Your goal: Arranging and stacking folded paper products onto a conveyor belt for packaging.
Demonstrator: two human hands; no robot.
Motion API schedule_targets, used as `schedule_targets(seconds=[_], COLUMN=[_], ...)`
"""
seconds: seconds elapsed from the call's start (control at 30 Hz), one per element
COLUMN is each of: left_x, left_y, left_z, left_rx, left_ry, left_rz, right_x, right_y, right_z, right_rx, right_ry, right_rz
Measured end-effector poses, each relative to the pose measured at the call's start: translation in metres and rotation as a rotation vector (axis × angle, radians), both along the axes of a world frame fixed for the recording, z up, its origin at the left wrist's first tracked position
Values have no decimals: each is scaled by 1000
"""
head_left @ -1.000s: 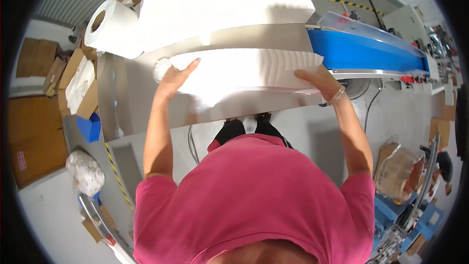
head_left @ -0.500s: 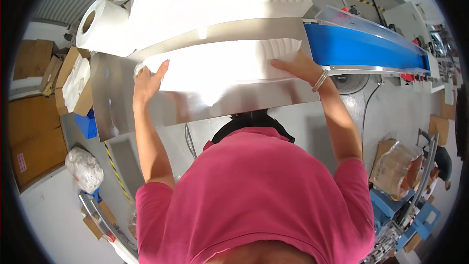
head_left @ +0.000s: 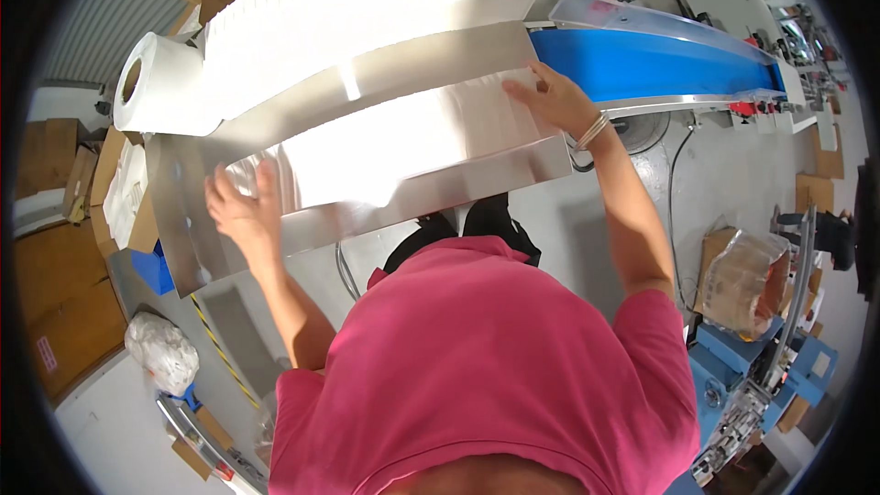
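Observation:
A long stack of thin white sheets (head_left: pixel 394 142) lies on a shiny metal table (head_left: pixel 440 185), with strong glare across it. At its left end, where the sheets look rippled, my left hand (head_left: pixel 246 211) has thumb and fingers spread apart. My right hand (head_left: pixel 561 103) is at the stack's right end, thumb over the near side and fingers apart from it; part of its contact is hidden. Behind lies a larger row of stacked white sheets (head_left: pixel 367 14). A white roll with a cardboard core (head_left: pixel 170 87) stands at that row's left end.
A blue conveyor belt (head_left: pixel 651 64) with a clear guard (head_left: pixel 632 18) adjoins the table's right side. Cardboard boxes (head_left: pixel 55 275) stand at the left. A clear bag (head_left: pixel 160 348) is at lower left. Blue machinery (head_left: pixel 720 376) and a bagged box (head_left: pixel 747 284) are at lower right.
My left hand has moved left and nearer, its fingers spreading wider. My right hand has shifted slightly left and up. More rippled sheets show at the stack's left end. The whole view has shifted.

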State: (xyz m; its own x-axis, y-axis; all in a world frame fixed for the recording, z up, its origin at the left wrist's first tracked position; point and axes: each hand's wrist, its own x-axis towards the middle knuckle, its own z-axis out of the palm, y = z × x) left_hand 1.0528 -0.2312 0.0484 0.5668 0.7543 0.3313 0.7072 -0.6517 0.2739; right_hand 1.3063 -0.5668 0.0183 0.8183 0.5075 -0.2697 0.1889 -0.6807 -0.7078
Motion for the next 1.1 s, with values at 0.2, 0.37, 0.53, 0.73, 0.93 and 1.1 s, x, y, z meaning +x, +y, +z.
schedule_targets(seconds=[0.2,0.37,0.53,0.73,0.93,1.1], left_x=[51,89,119,142,147,147], left_y=[-120,-181,-220,-246,-261,-276], left_z=[3,-4,-16,-23,-23,-29], left_rx=[-138,-196,-202,-182,-109,-90], left_ry=[-219,-270,-261,-191,-36,-42], left_rz=[-403,-563,-627,-642,-553,-360], right_x=[25,34,44,59,76,89], right_y=[-2,-13,3,-8,-43,-72], right_z=[14,-4,14,4,-8,-28], right_rx=[200,399,45,304,272,-198], right_ry=[532,721,573,802,665,506], right_rz=[-183,-71,73,187,185,430])
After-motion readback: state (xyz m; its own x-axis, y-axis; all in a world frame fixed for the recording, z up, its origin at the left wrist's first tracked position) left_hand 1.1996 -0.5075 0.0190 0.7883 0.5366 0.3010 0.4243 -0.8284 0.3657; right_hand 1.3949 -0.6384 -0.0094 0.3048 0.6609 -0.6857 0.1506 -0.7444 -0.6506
